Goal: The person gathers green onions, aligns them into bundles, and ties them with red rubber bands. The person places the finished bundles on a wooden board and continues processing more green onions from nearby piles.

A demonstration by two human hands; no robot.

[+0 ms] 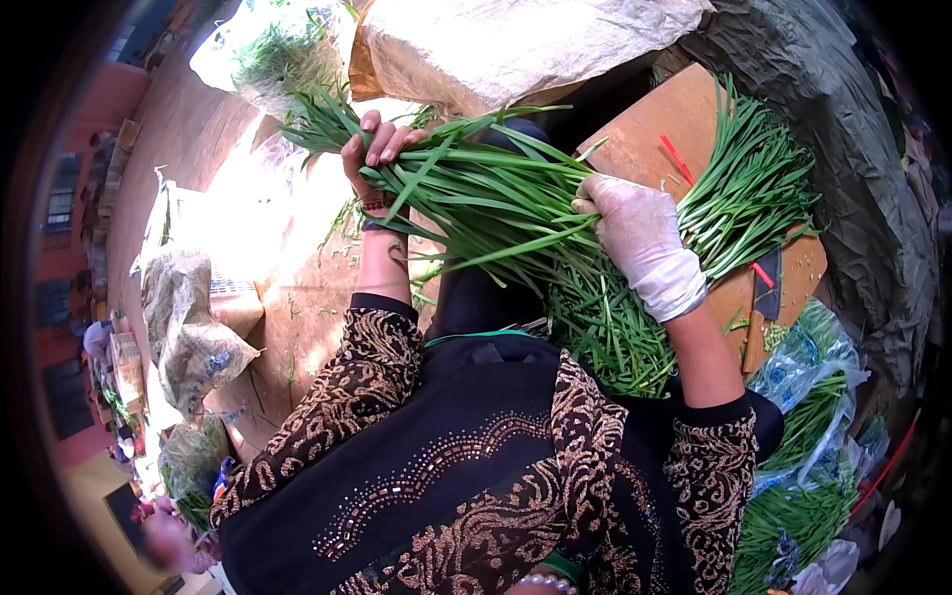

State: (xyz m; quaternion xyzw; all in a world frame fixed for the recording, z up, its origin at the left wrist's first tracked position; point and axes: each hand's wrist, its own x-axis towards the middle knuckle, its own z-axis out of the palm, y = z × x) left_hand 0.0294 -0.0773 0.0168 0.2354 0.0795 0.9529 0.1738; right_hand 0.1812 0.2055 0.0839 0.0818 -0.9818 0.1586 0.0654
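My bare left hand (383,149) is closed around the leafy part of a bunch of garlic chives (483,182), held over my lap. The other end is pinched by my right hand (632,234), which wears a thin white glove. Below the bunch, loose chive leaves (610,327) are heaped on my lap. To the right, another chive bundle (751,178) lies on a round wooden board (632,126). A red tie (675,158) runs beneath that bundle. Partly under the bundle is a knife (766,286) with a wooden handle.
Clear plastic bags (818,372) with more chives (788,520) lie at the lower right. A pale sack (513,52) is ahead and a grey tarp (855,163) curves along the right. A crumpled bag (186,320) stands left. Another person (167,543) is at the lower left edge.
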